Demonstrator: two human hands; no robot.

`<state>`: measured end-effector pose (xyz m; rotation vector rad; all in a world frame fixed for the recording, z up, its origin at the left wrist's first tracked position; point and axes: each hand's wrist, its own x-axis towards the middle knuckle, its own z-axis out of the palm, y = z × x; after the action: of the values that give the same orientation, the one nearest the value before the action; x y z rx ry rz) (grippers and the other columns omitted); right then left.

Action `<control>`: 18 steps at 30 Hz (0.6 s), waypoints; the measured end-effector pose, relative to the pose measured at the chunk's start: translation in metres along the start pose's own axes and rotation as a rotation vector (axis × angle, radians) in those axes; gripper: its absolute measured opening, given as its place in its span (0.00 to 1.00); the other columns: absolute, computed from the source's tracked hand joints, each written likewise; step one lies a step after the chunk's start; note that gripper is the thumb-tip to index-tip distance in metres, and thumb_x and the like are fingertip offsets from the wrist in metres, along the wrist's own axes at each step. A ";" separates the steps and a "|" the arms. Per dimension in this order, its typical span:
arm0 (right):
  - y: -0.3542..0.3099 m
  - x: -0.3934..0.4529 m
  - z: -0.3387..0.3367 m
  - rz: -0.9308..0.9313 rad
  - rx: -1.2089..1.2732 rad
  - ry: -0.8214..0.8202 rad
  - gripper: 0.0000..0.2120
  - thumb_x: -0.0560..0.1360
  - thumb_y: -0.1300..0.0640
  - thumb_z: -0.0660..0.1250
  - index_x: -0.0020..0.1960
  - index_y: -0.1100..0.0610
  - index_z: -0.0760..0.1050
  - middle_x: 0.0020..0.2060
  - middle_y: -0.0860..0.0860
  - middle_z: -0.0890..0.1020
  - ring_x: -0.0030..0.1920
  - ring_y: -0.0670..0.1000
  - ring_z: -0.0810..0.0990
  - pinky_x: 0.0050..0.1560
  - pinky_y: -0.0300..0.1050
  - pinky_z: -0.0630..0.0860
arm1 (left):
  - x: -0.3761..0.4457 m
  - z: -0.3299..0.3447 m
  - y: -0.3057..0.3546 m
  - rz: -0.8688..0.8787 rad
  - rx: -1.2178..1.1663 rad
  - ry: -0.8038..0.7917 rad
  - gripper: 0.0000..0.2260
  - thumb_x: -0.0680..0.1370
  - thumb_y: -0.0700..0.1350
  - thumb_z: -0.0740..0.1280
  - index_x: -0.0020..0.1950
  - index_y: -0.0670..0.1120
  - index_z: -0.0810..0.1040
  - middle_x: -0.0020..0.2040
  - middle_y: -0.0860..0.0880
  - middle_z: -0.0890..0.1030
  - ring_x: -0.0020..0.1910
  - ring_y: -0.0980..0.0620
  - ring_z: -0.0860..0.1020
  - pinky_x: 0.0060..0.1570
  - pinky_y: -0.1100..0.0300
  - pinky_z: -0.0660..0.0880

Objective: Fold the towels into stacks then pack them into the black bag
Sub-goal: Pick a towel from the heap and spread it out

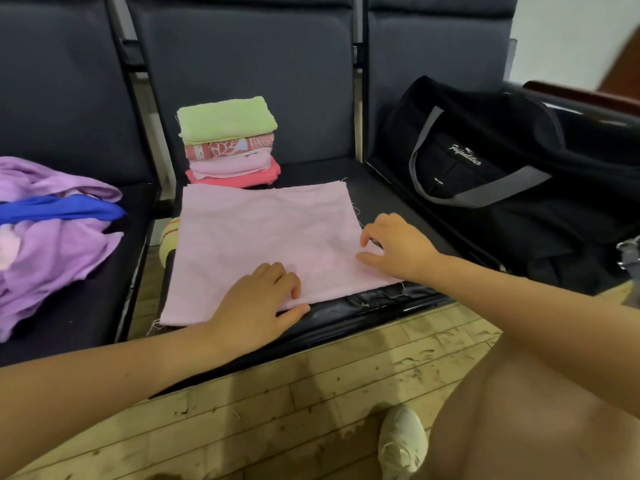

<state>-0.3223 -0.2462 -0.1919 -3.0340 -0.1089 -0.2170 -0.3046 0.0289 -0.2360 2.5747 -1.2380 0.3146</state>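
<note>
A pale pink towel (266, 244) lay spread flat across the middle seat (374, 188) of a row of dark padded chairs, its near edge close to the seat's front lip. The left hand (258, 306) rested on the towel's near edge with fingers curled down onto the cloth, thumb stretched along the hem; whether it pinched the fabric could not be told. The right hand (394, 245) pressed on the towel's right edge, fingers bent and fingertips on the cloth. Behind the towel stood a stack of folded towels (230, 142), light green on top, patterned red and pink layers below. The black bag (502, 174) with grey straps sat on the seat to the right. A heap of unfolded purple and blue towels (52, 230) lay on the left seat. A white shoe (401, 441) stood on the wooden floor (277, 410).
</note>
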 end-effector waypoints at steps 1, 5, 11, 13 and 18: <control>-0.006 0.000 -0.003 -0.052 0.094 -0.054 0.14 0.74 0.40 0.65 0.52 0.48 0.76 0.47 0.47 0.72 0.50 0.48 0.71 0.54 0.47 0.72 | 0.000 0.000 0.000 0.009 0.001 0.000 0.19 0.76 0.63 0.53 0.47 0.51 0.74 0.44 0.53 0.73 0.44 0.50 0.71 0.38 0.54 0.73; -0.026 -0.005 -0.004 -0.270 0.220 -0.318 0.18 0.69 0.37 0.70 0.52 0.46 0.75 0.48 0.43 0.73 0.51 0.44 0.71 0.54 0.40 0.70 | 0.001 0.002 -0.003 0.011 0.015 0.018 0.18 0.78 0.56 0.51 0.45 0.47 0.75 0.41 0.49 0.75 0.41 0.46 0.74 0.35 0.55 0.73; -0.043 0.022 0.007 -0.272 0.112 -0.270 0.07 0.78 0.54 0.62 0.52 0.56 0.75 0.46 0.48 0.73 0.47 0.50 0.71 0.45 0.42 0.64 | 0.018 -0.015 -0.005 -0.229 -0.052 -0.070 0.09 0.83 0.52 0.50 0.50 0.47 0.62 0.33 0.54 0.68 0.35 0.47 0.72 0.36 0.54 0.66; -0.042 0.032 0.003 -0.226 0.109 -0.297 0.07 0.79 0.57 0.59 0.46 0.57 0.74 0.41 0.49 0.74 0.45 0.52 0.71 0.43 0.43 0.64 | 0.030 -0.028 -0.013 -0.240 0.009 -0.093 0.12 0.82 0.56 0.53 0.52 0.48 0.65 0.35 0.51 0.73 0.38 0.46 0.74 0.39 0.54 0.69; -0.026 0.055 -0.011 -0.146 0.092 -0.224 0.14 0.79 0.58 0.57 0.35 0.55 0.69 0.35 0.49 0.75 0.41 0.53 0.72 0.41 0.45 0.66 | 0.044 -0.047 -0.056 -0.268 0.306 -0.337 0.24 0.78 0.60 0.61 0.71 0.51 0.69 0.67 0.49 0.74 0.65 0.48 0.72 0.59 0.58 0.66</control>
<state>-0.2714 -0.2184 -0.1704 -2.9487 -0.3472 0.1149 -0.2368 0.0459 -0.1859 3.1148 -0.9828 0.0128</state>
